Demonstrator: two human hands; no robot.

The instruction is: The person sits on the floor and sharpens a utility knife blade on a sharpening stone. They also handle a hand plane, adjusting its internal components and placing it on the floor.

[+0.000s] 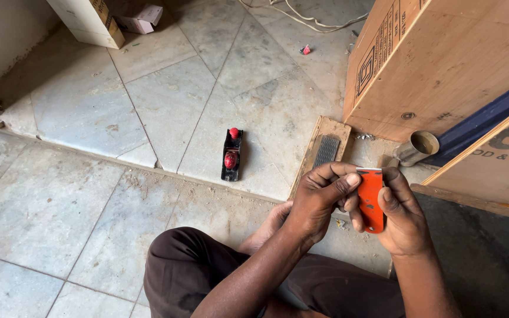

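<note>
Scraper [370, 200], orange: you're gripping it in both hands, left hand [319, 200] and right hand [402, 218] closed around it, above the floor [89, 194] near the plane [231, 155].

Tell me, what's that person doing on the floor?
A person sits on the pale stone tile floor, holding a flat orange plastic piece with both hands, left hand and right hand. A small black hand plane with red knobs lies on the tiles ahead, untouched, near a worn wooden board.
</note>
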